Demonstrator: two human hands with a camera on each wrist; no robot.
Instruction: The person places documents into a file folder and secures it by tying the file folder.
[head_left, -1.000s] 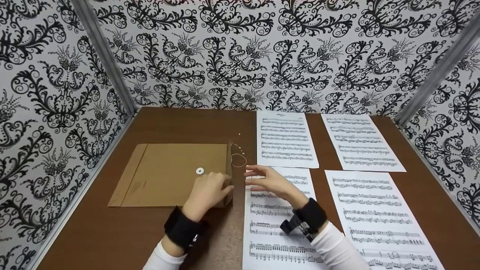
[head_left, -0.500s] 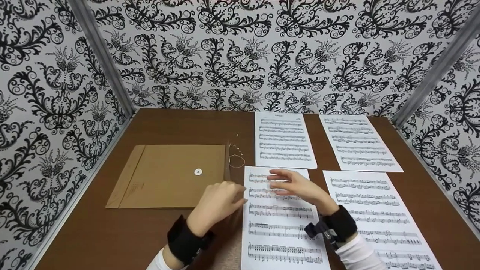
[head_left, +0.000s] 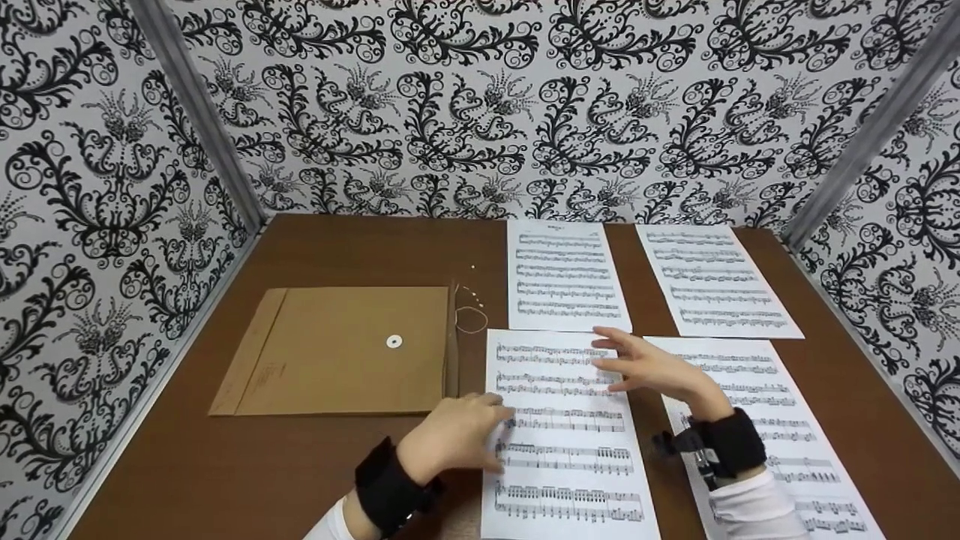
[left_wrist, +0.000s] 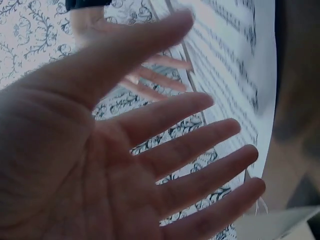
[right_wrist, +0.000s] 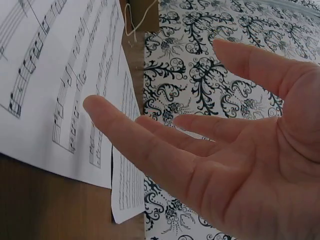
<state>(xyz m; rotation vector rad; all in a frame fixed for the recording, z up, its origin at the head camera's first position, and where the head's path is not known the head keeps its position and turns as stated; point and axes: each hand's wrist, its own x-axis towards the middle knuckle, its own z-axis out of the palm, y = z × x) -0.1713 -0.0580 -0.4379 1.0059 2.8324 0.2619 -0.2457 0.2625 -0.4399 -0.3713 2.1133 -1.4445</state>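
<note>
My left hand (head_left: 456, 436) hovers at the left edge of the near-left sheet of music (head_left: 559, 465), its fingers spread and holding nothing in the left wrist view. Over that sheet's upper right edge is my right hand (head_left: 660, 369), also with extended fingers and nothing in its grasp. A brown envelope (head_left: 337, 352) with a white button (head_left: 394, 342) lies flat to the left, apart from both hands. From its right edge a thin string (head_left: 472, 319) loops onto the table. Whether any fingertip touches the paper, I cannot tell.
Behind the near sheet lies a far-left music sheet (head_left: 564, 277). Two more, a far-right sheet (head_left: 720, 281) and a near-right sheet (head_left: 750, 409), lie on the brown table (head_left: 375, 247). Patterned walls (head_left: 480, 112) enclose the back and sides.
My left hand has left the envelope's right edge and moved right and toward me, to the near sheet. My right hand has shifted rightward across that sheet. The envelope stays put.
</note>
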